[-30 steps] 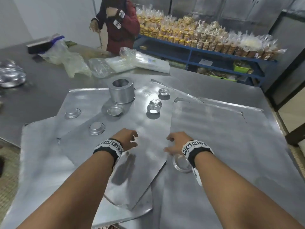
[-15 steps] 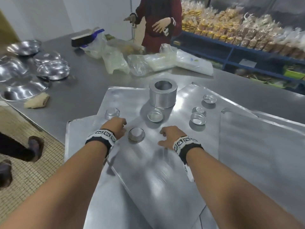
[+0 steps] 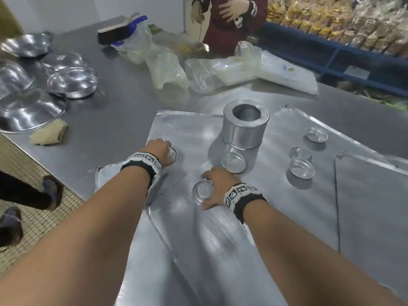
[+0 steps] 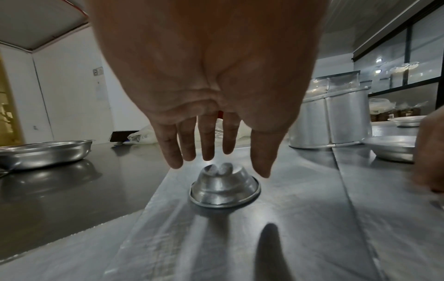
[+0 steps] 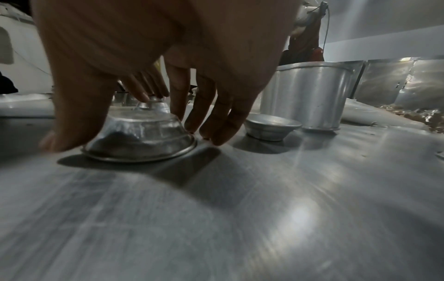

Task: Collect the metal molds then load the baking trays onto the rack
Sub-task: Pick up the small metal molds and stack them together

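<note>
Several small metal molds lie on overlapping flat baking trays (image 3: 220,250). My left hand (image 3: 162,149) hovers with straight fingers just over an upturned mold (image 4: 224,187) near the tray's left edge, and it does not grip. My right hand (image 3: 206,191) straddles another upturned mold (image 5: 141,136), thumb on one side and curled fingers against the other. An upright mold (image 3: 233,162) sits just beyond it. A tall cylindrical mold (image 3: 246,123) stands behind. Three more small molds (image 3: 301,170) lie to the right.
Steel bowls (image 3: 72,81) and a folded cloth (image 3: 49,134) sit at the table's left. Plastic bags (image 3: 167,67) lie at the back. A person in red (image 3: 234,18) stands beyond the table. A blue shelf (image 3: 331,54) holds packed goods. Someone's feet (image 3: 50,191) are by the table's left edge.
Both hands moved forward and left across the trays. The left one came over the leftmost mold. The right one came down round the upturned mold beside it.
</note>
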`<state>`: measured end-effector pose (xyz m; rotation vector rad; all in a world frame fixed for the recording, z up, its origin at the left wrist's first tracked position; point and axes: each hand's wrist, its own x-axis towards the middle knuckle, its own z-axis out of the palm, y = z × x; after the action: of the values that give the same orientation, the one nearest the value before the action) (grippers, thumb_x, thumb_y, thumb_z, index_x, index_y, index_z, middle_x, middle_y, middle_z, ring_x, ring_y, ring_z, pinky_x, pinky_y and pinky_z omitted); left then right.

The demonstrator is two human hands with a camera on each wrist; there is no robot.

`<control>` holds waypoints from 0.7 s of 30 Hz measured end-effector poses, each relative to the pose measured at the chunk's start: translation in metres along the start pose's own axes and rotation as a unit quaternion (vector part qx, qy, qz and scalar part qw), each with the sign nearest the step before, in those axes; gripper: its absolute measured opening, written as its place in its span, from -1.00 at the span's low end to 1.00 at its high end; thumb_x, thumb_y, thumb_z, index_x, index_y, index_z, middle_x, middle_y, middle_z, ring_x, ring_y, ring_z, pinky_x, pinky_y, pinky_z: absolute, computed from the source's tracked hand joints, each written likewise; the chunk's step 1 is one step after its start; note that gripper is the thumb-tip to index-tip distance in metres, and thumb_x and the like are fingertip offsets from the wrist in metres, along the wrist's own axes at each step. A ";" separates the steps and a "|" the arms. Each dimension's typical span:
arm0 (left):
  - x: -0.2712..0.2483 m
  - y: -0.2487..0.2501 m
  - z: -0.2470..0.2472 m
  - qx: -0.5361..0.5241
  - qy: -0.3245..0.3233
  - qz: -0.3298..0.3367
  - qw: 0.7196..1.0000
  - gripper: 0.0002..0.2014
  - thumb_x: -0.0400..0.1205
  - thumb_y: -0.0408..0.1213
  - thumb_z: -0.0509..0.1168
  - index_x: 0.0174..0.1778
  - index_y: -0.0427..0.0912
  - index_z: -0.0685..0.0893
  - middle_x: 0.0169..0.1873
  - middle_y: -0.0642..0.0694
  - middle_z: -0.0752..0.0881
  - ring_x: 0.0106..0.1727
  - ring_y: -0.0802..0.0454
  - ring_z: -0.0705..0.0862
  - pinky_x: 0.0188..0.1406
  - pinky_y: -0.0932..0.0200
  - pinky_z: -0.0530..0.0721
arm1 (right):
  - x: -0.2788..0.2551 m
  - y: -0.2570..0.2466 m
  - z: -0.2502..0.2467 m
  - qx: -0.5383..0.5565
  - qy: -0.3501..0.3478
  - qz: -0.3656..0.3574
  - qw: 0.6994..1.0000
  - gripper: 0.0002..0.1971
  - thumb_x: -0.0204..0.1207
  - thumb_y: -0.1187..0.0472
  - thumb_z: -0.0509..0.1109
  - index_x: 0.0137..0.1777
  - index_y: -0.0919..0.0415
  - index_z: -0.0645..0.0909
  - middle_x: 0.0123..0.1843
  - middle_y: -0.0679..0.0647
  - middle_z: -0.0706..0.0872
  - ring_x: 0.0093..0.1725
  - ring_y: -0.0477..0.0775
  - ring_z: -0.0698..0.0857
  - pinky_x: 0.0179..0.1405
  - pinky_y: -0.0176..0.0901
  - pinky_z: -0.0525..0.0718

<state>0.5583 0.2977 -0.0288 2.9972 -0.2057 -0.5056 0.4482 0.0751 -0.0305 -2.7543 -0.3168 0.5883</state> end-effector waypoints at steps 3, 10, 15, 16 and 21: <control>0.015 -0.003 0.003 -0.002 -0.017 0.012 1.000 -0.22 0.32 0.07 0.26 0.52 -0.10 0.48 0.35 -0.22 0.58 0.37 -0.30 0.58 0.34 -0.19 0.61 | 0.008 0.002 0.001 0.002 0.002 -0.003 1.000 -0.01 -0.09 -0.24 0.72 0.43 -0.02 0.53 0.24 -0.07 0.55 0.25 0.02 0.59 0.25 0.00 0.65; 0.028 -0.004 0.006 -0.017 -0.037 -0.001 0.999 -0.17 0.36 -0.01 0.52 0.59 -0.07 0.43 0.39 -0.25 0.57 0.40 -0.28 0.57 0.39 -0.13 0.59 | 0.018 0.004 0.002 0.013 -0.011 0.009 1.000 -0.09 -0.13 -0.17 0.74 0.31 -0.04 0.54 0.16 -0.09 0.51 0.09 -0.02 0.62 0.09 -0.05 0.73; 0.025 -0.009 0.006 -0.013 -0.043 -0.020 0.999 -0.04 0.06 0.17 0.55 0.47 0.10 0.53 0.32 -0.21 0.51 0.32 -0.29 0.60 0.35 -0.14 0.63 | 0.019 0.005 0.002 0.010 -0.014 0.003 1.000 -0.10 -0.11 -0.15 0.74 0.30 -0.08 0.51 0.17 -0.07 0.48 0.08 0.00 0.61 0.06 -0.03 0.74; 0.023 -0.010 0.005 -0.018 -0.044 -0.025 0.999 -0.05 0.01 0.19 0.52 0.43 0.12 0.56 0.30 -0.21 0.51 0.28 -0.27 0.62 0.33 -0.12 0.64 | 0.018 0.005 0.002 0.009 -0.015 0.000 1.000 -0.11 -0.10 -0.15 0.74 0.30 -0.09 0.51 0.17 -0.07 0.46 0.08 0.00 0.60 0.06 -0.03 0.73; 0.013 -0.006 -0.004 -0.052 -0.026 -0.021 0.998 -0.18 0.09 0.13 0.70 0.29 0.08 0.61 0.23 -0.22 0.52 0.17 -0.26 0.64 0.22 -0.05 0.67 | 0.008 0.008 0.000 0.035 0.008 -0.005 0.999 -0.19 -0.03 -0.16 0.73 0.27 -0.10 0.51 0.17 -0.04 0.43 0.08 0.02 0.58 0.08 -0.05 0.70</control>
<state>0.5729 0.3021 -0.0299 2.8954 -0.1165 -0.5812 0.4570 0.0699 -0.0361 -2.6879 -0.3004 0.5649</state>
